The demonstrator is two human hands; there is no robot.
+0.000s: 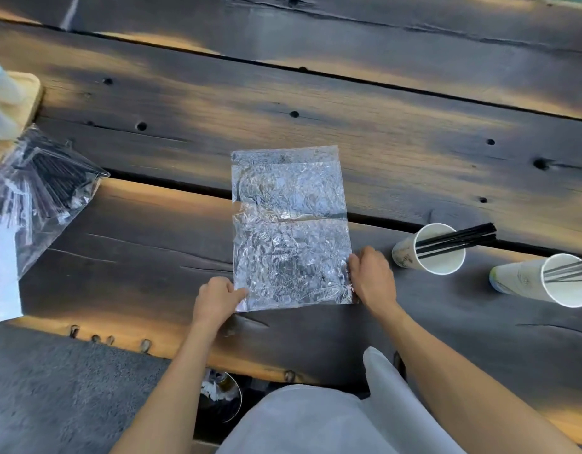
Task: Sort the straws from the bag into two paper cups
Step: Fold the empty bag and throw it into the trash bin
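A crinkled, flat, clear plastic bag (289, 224) lies on the dark wooden table, with nothing visible inside it. My left hand (216, 298) pinches its near left corner. My right hand (373, 276) holds its near right edge. To the right stand two white paper cups. The nearer-centre cup (410, 257) holds several black straws (456, 240). The right cup (518, 278) holds several thin straws (569, 271) at the frame edge.
At the far left lies another clear bag (44, 194) full of black straws, with a white strip (6, 267) under it. A wooden tray (27, 99) with white bottles sits behind it. The table's near edge runs past my knees.
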